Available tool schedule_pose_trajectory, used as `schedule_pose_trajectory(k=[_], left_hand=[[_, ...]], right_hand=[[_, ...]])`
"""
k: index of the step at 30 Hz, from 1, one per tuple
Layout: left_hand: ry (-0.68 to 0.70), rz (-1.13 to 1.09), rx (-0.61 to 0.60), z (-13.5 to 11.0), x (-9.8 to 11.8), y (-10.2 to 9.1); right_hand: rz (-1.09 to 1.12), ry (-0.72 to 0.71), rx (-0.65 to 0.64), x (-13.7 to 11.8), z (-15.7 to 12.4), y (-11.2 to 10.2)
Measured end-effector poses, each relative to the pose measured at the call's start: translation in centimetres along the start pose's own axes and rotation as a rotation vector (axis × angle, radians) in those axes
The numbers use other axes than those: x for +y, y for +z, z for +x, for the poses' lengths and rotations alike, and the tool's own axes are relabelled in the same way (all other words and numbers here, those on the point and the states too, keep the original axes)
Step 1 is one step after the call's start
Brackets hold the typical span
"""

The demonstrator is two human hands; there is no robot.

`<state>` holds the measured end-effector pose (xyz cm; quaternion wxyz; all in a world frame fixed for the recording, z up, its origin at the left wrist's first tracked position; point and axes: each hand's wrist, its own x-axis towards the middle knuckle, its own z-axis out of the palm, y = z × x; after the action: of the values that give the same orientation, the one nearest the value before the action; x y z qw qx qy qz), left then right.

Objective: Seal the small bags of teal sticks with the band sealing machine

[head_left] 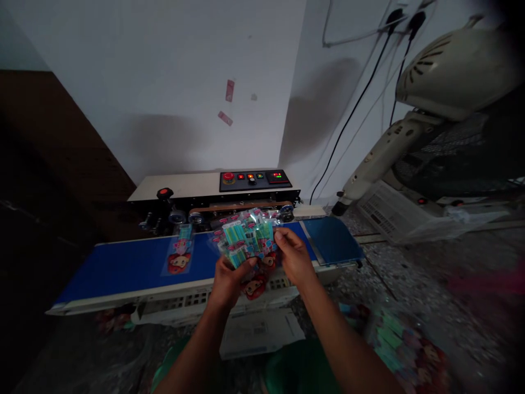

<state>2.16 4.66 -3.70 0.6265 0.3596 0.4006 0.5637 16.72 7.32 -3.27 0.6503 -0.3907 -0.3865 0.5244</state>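
My left hand (pixel 228 282) and my right hand (pixel 293 256) together hold a fanned stack of clear packets (pixel 246 238) with teal contents and red cartoon prints, above the front of a blue conveyor belt (pixel 118 268). Both hands are closed on the stack, the left from below, the right at its right edge. A single packet (pixel 180 256) lies flat on the belt to the left of my hands, under the sealing head of the band sealer machine (pixel 213 191).
The sealer's control panel (pixel 255 179) shows lit red and green buttons. A tilted fan (pixel 447 93) and cables stand at the right. More packets (pixel 397 345) lie heaped on the floor at lower right. A dark wall is at the left.
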Motion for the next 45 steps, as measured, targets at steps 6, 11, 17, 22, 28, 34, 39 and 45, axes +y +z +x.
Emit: schedule_pose_trajectory(k=[6,11,17,22,28,34,39,45], left_hand=[[-0.012,-0.020,0.036,0.0,0.0,0.0],[-0.106,0.064,0.082,-0.2,0.8,-0.2],[-0.140,0.054,0.069,-0.2,1.1,-0.2],[-0.125,0.035,0.050,-0.1,0.7,-0.2],[-0.065,0.046,0.023,-0.1,0.5,-0.2],[-0.009,0.017,0.004,0.0,0.4,-0.2],[0.007,0.054,0.030,-0.1,0.4,-0.2],[-0.019,0.054,-0.007,-0.2,0.5,-0.3]], right_hand=[[-0.263,-0.231,0.331,-1.1,0.9,-1.6],[-0.932,-0.249,0.494,-1.8,4.2,-7.6],[-1.382,0.032,0.439,-1.3,6.9,-10.8],[-1.499,0.150,0.347,-0.7,8.3,-8.5],[-1.331,-0.092,0.222,-1.1,6.9,-4.2],[-0.496,-0.101,-0.151,-2.3,1.4,0.1],[-0.348,-0.174,0.058,-1.6,0.2,1.5],[-0.580,-0.193,0.281,-2.0,1.5,-1.4]])
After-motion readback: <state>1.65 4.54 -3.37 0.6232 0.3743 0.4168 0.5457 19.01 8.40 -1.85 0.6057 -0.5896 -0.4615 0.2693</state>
